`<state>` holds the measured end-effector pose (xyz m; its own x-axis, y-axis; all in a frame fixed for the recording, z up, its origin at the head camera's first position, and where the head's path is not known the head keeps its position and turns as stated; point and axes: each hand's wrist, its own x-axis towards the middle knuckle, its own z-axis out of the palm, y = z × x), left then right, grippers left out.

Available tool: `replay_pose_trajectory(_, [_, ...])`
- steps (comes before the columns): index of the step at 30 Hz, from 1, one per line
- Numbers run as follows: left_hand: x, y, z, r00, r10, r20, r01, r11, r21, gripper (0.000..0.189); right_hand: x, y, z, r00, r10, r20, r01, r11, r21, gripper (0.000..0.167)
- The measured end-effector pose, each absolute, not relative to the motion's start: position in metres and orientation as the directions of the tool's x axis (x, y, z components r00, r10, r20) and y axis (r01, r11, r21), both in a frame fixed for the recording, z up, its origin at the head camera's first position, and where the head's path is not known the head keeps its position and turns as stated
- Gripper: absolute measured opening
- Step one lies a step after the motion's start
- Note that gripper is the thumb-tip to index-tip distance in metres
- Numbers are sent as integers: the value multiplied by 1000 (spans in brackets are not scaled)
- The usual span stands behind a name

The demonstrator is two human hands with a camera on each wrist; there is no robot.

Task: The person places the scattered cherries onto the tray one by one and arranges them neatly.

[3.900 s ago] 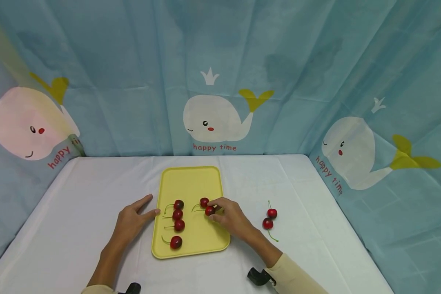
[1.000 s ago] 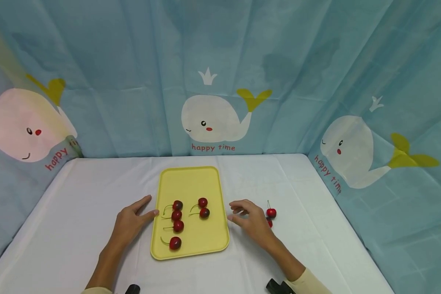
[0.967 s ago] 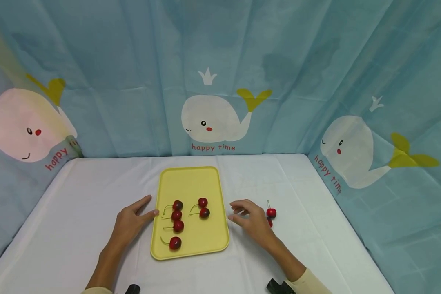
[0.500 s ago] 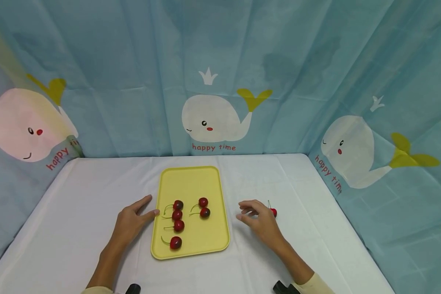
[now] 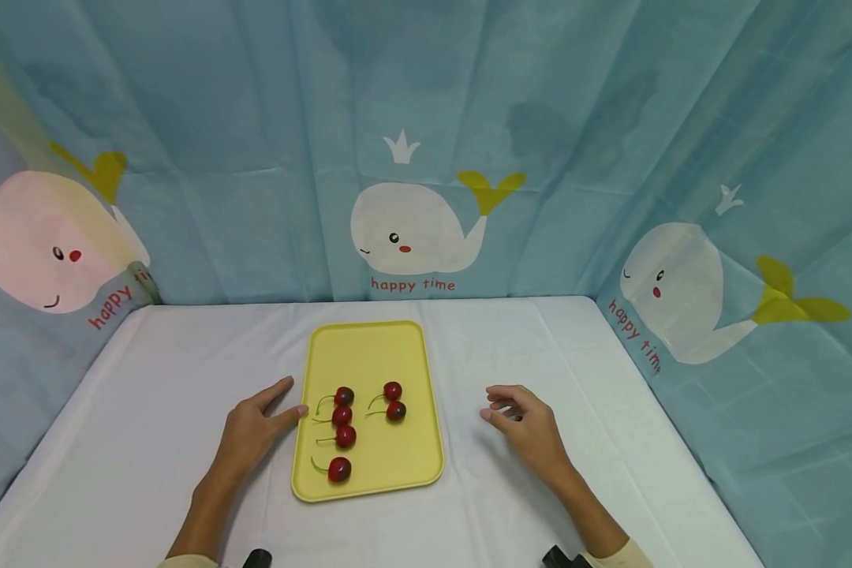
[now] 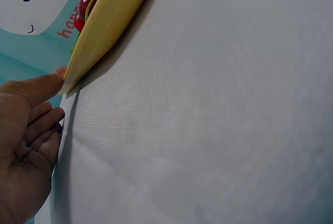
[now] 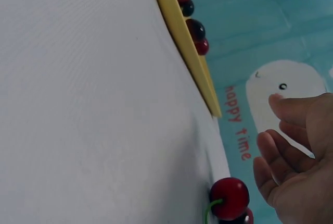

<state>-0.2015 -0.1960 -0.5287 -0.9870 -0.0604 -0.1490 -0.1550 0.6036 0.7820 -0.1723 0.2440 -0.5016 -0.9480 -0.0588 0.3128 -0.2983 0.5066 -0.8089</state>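
Head view: I am resting my left hand (image 5: 255, 426) flat on the white desk (image 5: 149, 410), fingers straight, thumb tip touching the left rim of the yellow tray (image 5: 369, 351). That grip is released and grasping nothing. The left wrist view is confirming the thumb against the tray's edge.

I am holding my right hand (image 5: 528, 422) over the desk to the right of the tray, apart from it, fingers loosely bent and hanging. This grip is also released, grasping nothing. In the head view the hand is covering the loose cherries beneath it. The right wrist view is showing one loose cherry (image 7: 229, 198) lying on the desk just below my fingers (image 7: 276, 161), green stem attached, with a second one partly showing behind it; neither is touching the hand.

Six cherries are lying in the near half of the tray: a column of four (image 5: 342, 430) on the left and a pair (image 5: 394, 401) beside it. Beyond the desk, a blue curtain (image 5: 426, 142) with whale prints is hanging.
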Motion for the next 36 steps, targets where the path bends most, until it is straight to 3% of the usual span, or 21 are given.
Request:
replay_pose_trajectory(7, [-202,-196,-530,-984,-67,-162,-169,611,773,82,-170,254,-498,-958,-6,285,-255,468,-846,30])
replay_pose_trajectory(26, [-202,-197,-530,-989,-56,-137,-142,602,785,81,-170,276,-502,-937,103,335,-205,615,-761,31])
replay_pose_trajectory(36, [-202,-197,-529,-989,-54,-138,-143,599,788,80,-171,282,-502,-948,216,232,-34,659,-752,33])
